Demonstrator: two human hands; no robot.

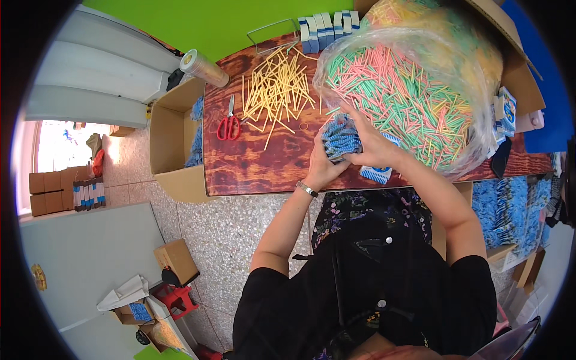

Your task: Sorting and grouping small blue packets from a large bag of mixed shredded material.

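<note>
Over the table's near edge, I hold a bundle of blue patterned pieces (341, 139) between both hands. My left hand (323, 167) wraps round its left and lower side. My right hand (373, 147) grips it from the right, with fingers over the far side. What exactly the blue pieces are is too small to tell. Beside my right hand lies a blue-and-white packet (376, 174), partly covered by that hand. A loose pile of thin yellow sticks (279, 84) lies to the far left of my hands, and a thin rubber band (303, 126) rests close by.
A large clear bag of short pink, green and yellow sticks (399, 90) fills the table's right side. Red-handled scissors (228, 127) lie left, near a stack of clear tape rolls (204, 67). Blue-and-white packets (324, 33) stand at the back. An open cardboard box (171, 120) adjoins the table's left edge.
</note>
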